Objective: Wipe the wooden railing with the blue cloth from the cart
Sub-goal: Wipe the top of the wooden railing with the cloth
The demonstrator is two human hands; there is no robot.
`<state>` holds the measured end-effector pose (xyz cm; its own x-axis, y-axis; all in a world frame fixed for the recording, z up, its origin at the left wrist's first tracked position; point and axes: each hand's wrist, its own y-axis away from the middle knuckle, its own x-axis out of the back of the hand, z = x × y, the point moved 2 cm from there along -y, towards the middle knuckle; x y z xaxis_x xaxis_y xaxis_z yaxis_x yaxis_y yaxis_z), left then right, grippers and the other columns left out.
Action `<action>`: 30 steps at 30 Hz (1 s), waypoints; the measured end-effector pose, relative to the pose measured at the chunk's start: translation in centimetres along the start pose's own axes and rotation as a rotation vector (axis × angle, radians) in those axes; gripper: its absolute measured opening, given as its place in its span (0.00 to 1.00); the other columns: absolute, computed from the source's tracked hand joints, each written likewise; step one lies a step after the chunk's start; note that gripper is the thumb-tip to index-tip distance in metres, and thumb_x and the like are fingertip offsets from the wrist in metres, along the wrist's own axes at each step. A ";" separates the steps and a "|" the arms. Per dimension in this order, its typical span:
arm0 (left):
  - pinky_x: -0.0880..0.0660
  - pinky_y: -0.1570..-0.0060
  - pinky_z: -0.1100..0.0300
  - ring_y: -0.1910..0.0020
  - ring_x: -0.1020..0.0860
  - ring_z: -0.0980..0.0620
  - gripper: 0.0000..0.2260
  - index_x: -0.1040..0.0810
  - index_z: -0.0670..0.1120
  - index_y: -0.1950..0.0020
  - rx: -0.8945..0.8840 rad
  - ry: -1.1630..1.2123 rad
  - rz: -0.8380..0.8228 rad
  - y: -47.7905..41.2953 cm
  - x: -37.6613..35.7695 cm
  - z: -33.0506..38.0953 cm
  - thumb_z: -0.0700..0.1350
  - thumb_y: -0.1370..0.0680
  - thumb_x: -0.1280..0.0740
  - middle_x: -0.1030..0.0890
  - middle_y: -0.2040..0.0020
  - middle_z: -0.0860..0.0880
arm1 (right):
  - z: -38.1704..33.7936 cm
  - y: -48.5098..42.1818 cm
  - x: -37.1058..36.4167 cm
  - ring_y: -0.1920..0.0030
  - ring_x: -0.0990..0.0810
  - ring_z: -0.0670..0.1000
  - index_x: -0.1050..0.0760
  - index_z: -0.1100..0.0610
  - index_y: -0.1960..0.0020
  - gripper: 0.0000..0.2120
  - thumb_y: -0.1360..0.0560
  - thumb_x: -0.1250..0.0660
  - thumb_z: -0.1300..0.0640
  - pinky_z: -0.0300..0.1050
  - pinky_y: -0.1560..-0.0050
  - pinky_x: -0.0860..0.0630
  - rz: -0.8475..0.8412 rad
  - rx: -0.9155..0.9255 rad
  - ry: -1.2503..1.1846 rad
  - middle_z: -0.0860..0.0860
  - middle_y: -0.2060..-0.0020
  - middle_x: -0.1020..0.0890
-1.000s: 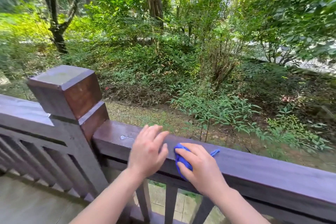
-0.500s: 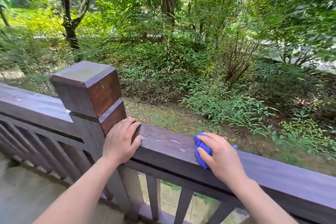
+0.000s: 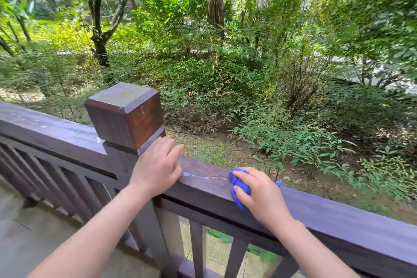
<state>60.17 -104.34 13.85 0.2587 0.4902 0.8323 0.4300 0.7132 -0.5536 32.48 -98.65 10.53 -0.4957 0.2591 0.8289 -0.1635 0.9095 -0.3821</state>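
The right hand [image 3: 261, 196] pressed a bunched blue cloth [image 3: 239, 187], mostly hidden beneath curled fingers, onto the smooth dark wooden railing [image 3: 338, 216]. The left hand [image 3: 158, 165] lay flat, empty, beside the square post [image 3: 126, 115].

Dark brown stained wooden railing [image 3: 338, 214]: top face smooth, a dull satin sheen, paler and greyish where daylight hits. Thin wet-looking streak [image 3: 203, 177] across it, glossy. Square chamfered wooden post cap [image 3: 126, 113]: reddish-brown sides with visible grain, top face weathered and dusty-matt, possibly lichen-stained; blur prevents certainty. Slender dark wooden balusters [image 3: 198, 248], same stain, matt. Bunched bright blue cloth [image 3: 240, 185]: soft, crumpled, matt weave. Pale grey paved floor [image 3: 33, 232], flat, matt, stone-like.
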 end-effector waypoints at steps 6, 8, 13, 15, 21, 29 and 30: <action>0.33 0.29 0.40 0.37 0.24 0.36 0.14 0.20 0.40 0.41 0.026 -0.395 0.407 -4.7 7.2 -3.7 0.44 0.23 0.38 0.20 0.40 0.37 | -2.1 -0.2 -1.1 0.44 0.24 0.52 0.22 0.54 0.41 0.17 0.28 0.34 0.51 0.40 0.44 0.30 -0.008 0.093 0.032 0.50 0.43 0.20; 0.28 0.35 0.42 0.41 0.22 0.37 0.13 0.19 0.41 0.43 0.030 -0.451 0.434 -5.2 7.1 -4.9 0.45 0.22 0.39 0.19 0.41 0.39 | -1.2 -0.8 -0.8 0.43 0.25 0.52 0.23 0.53 0.39 0.18 0.27 0.35 0.49 0.40 0.44 0.32 -0.037 0.066 0.014 0.49 0.42 0.21; 0.22 0.49 0.49 0.49 0.17 0.41 0.09 0.16 0.43 0.50 -0.054 -0.422 0.638 -5.6 6.7 -6.0 0.39 0.23 0.36 0.15 0.46 0.43 | -2.0 -0.4 -1.6 0.45 0.24 0.53 0.22 0.55 0.40 0.17 0.29 0.29 0.54 0.41 0.43 0.31 0.034 0.026 0.015 0.50 0.43 0.20; 0.22 0.49 0.50 0.50 0.17 0.42 0.09 0.16 0.43 0.50 -0.052 -0.400 0.695 -5.5 6.6 -6.2 0.38 0.24 0.35 0.15 0.47 0.43 | -2.0 0.3 -1.6 0.43 0.25 0.50 0.23 0.53 0.39 0.18 0.28 0.32 0.52 0.38 0.42 0.33 -0.005 0.124 -0.005 0.47 0.42 0.21; 0.24 0.44 0.46 0.50 0.20 0.39 0.11 0.16 0.43 0.48 0.015 -0.394 0.767 -5.3 6.1 -5.9 0.36 0.26 0.34 0.16 0.47 0.42 | -1.7 -2.1 -2.0 0.46 0.22 0.57 0.20 0.57 0.43 0.18 0.30 0.34 0.51 0.46 0.44 0.27 0.061 -0.030 0.024 0.53 0.46 0.19; 0.25 0.42 0.45 0.49 0.20 0.39 0.12 0.17 0.41 0.44 0.122 -0.347 0.763 -5.2 5.9 -6.2 0.40 0.26 0.33 0.17 0.49 0.41 | -0.8 -3.9 -2.2 0.48 0.23 0.58 0.21 0.56 0.41 0.18 0.29 0.33 0.51 0.45 0.46 0.28 0.031 -0.015 0.045 0.53 0.46 0.19; 0.25 0.41 0.45 0.49 0.20 0.39 0.12 0.17 0.41 0.44 0.134 -0.339 0.761 -5.2 5.9 -6.2 0.40 0.26 0.33 0.17 0.49 0.41 | -1.6 -4.0 -2.7 0.48 0.23 0.58 0.21 0.57 0.42 0.18 0.29 0.32 0.52 0.46 0.45 0.28 0.040 -0.008 0.053 0.54 0.46 0.19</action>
<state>64.81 -108.23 21.74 0.1534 0.9698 0.1896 0.1314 0.1701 -0.9766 35.81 -102.43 10.46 -0.4558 0.3122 0.8335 -0.1374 0.9006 -0.4125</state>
